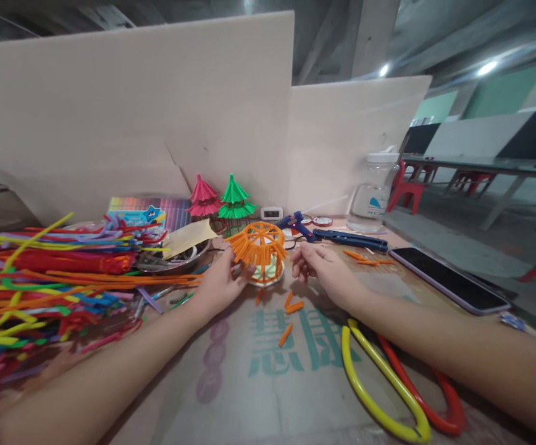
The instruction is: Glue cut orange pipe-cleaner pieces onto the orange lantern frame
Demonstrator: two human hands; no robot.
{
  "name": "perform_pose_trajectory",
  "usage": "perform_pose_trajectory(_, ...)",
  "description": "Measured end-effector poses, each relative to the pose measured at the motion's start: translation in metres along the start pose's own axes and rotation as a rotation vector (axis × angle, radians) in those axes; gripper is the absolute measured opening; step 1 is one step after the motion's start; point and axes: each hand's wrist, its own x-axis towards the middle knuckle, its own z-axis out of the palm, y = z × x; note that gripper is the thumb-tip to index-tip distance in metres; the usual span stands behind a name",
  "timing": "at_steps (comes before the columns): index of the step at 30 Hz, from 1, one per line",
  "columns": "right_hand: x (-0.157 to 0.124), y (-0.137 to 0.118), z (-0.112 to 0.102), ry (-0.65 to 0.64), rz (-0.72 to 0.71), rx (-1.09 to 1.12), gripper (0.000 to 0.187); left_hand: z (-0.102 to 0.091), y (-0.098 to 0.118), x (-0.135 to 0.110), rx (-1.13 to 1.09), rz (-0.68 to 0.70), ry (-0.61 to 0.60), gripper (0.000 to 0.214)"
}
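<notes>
An orange pipe-cleaner lantern shape (259,243) stands on a pale round base in the middle of the cardboard-covered table (268,383). My left hand (219,285) grips its left side, fingers curled against the orange strands. My right hand (320,267) hovers just to the right of it, fingers loosely bent in a pinch; whether anything is in them I cannot make out. Short orange pipe-cleaner offcuts (290,309) lie on the table between my hands.
A heap of coloured pipe cleaners (41,278) fills the left. Behind stand pink and green paper trees (224,199), a blue glue gun (333,235), a clear bottle (372,191) and a phone (448,279). Yellow and red scissor handles (388,389) lie front right.
</notes>
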Motion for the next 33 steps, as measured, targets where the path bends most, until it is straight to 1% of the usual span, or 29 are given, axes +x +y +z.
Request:
perform_pose_trajectory(3, 0.003, 0.001, -0.002, 0.039, 0.022, 0.011, 0.049, -0.001, 0.001, 0.0, 0.056, -0.004, -0.036, 0.051)
perform_pose_trajectory(5, 0.004, 0.0, -0.002, 0.037, -0.006, -0.04, 0.047, -0.002, 0.003, 0.0, 0.128, -0.023, -0.035, 0.051)
perform_pose_trajectory(8, 0.003, -0.004, 0.001, 0.012, -0.058, -0.092, 0.045, -0.004, 0.005, -0.002, 0.193, -0.002, -0.038, 0.05)
perform_pose_trajectory(12, 0.001, -0.005, 0.003, -0.011, -0.077, -0.108, 0.043, -0.005, 0.003, -0.004, 0.199, 0.038, -0.043, 0.048)
perform_pose_trajectory(18, 0.0, -0.008, 0.001, 0.07, -0.057, -0.116, 0.038, -0.006, 0.003, -0.005, 0.244, 0.107, -0.045, 0.043)
perform_pose_trajectory(21, -0.001, -0.009, 0.002, 0.064, -0.047, -0.124, 0.04, -0.007, 0.005, -0.007, 0.245, 0.127, -0.039, 0.045)
perform_pose_trajectory(24, -0.002, -0.004, 0.003, 0.057, -0.016, -0.107, 0.043, -0.006, 0.007, -0.009, 0.226, 0.136, -0.024, 0.044)
perform_pose_trajectory(26, -0.002, 0.001, 0.002, 0.061, -0.002, -0.098, 0.041, -0.006, 0.009, -0.011, 0.208, 0.144, -0.031, 0.045)
perform_pose_trajectory(27, 0.0, 0.002, 0.001, 0.071, -0.002, -0.076, 0.039, -0.006, 0.009, -0.012, 0.202, 0.141, -0.027, 0.044)
perform_pose_trajectory(29, 0.005, 0.001, -0.004, 0.122, -0.001, 0.044, 0.034, -0.005, 0.009, -0.012, 0.197, 0.112, -0.03, 0.042)
perform_pose_trajectory(31, 0.012, -0.007, -0.012, 0.193, 0.016, 0.206, 0.028, -0.004, 0.008, -0.012, 0.171, 0.084, -0.027, 0.041)
perform_pose_trajectory(33, 0.019, -0.019, -0.022, 0.254, 0.029, 0.301, 0.024, -0.002, 0.005, -0.01, 0.096, 0.061, -0.023, 0.04)
